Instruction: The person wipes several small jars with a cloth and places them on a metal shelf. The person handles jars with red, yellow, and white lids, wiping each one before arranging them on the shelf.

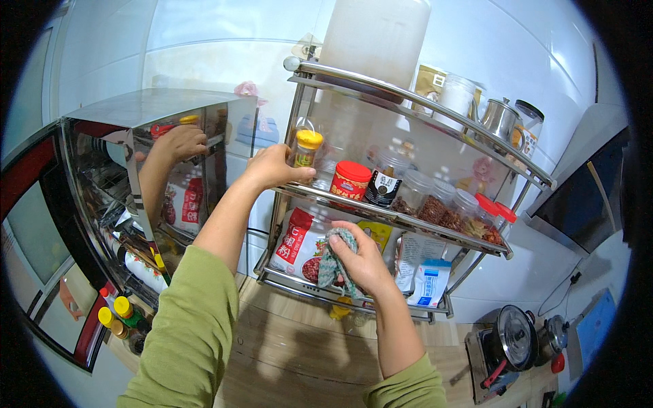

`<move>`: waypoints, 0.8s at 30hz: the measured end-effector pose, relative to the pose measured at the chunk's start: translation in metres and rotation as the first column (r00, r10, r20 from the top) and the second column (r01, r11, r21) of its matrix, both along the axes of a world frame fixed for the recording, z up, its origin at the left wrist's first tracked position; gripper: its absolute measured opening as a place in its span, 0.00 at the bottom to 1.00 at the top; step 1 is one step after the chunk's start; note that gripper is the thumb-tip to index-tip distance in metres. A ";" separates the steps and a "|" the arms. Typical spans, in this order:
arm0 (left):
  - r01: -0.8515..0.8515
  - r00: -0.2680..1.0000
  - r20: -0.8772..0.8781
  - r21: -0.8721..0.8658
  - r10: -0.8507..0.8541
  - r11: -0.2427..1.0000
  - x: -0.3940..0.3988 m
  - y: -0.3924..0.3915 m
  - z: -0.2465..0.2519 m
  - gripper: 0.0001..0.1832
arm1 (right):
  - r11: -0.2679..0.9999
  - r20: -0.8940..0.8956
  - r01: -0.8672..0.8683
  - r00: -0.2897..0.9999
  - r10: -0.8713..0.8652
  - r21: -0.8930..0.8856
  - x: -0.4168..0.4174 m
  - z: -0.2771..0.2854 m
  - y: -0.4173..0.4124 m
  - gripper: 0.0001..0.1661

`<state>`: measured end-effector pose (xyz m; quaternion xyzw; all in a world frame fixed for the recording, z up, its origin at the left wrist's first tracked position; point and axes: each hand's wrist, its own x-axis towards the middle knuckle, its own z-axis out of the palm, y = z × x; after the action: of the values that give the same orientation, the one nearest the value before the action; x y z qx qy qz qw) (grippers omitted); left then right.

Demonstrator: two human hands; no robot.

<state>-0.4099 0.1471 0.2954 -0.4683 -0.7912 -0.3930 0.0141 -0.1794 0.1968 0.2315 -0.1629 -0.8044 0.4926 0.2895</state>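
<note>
My left hand [275,167] is at the left end of the rack's middle shelf [398,217], its fingers beside a small yellow-lidded jar [307,148]; whether it grips the jar cannot be told. My right hand [359,255] holds a crumpled green and white knitted cloth [334,262] in front of the lower shelf. Behind the cloth stands a white and red seasoning bag [296,242]. Right of the yellow-lidded jar are a red-lidded tub [350,181], a black-labelled jar [385,178] and several clear jars of dried spices [433,206].
A large translucent container [375,41] and a steel kettle [497,120] stand on the top shelf. At the left is a mirrored steel cabinet [163,107], with yellow-capped bottles [122,308] below. A lidded pan [514,336] sits on a stove at the lower right.
</note>
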 end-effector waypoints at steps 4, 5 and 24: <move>-0.091 0.985 -0.117 0.272 0.127 0.958 0.005 -0.017 -0.011 0.31 | 0.995 -0.021 -0.025 1.000 0.024 -0.094 0.015 -0.008 -0.016 0.21; -0.113 0.974 -0.147 0.354 0.174 0.928 0.008 -0.025 -0.014 0.29 | 0.991 0.027 -0.048 0.998 0.052 -0.123 0.022 -0.013 -0.018 0.20; 0.734 0.619 0.056 -0.396 -0.784 0.551 0.215 -0.135 -0.293 0.23 | 0.715 0.459 0.464 0.860 -0.223 -0.523 0.298 -0.215 -0.089 0.24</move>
<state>-0.1946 0.0126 0.0022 -0.7810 -0.5681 -0.1679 -0.1977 0.1189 0.1075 0.0166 -0.4858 -0.5914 0.6249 0.1540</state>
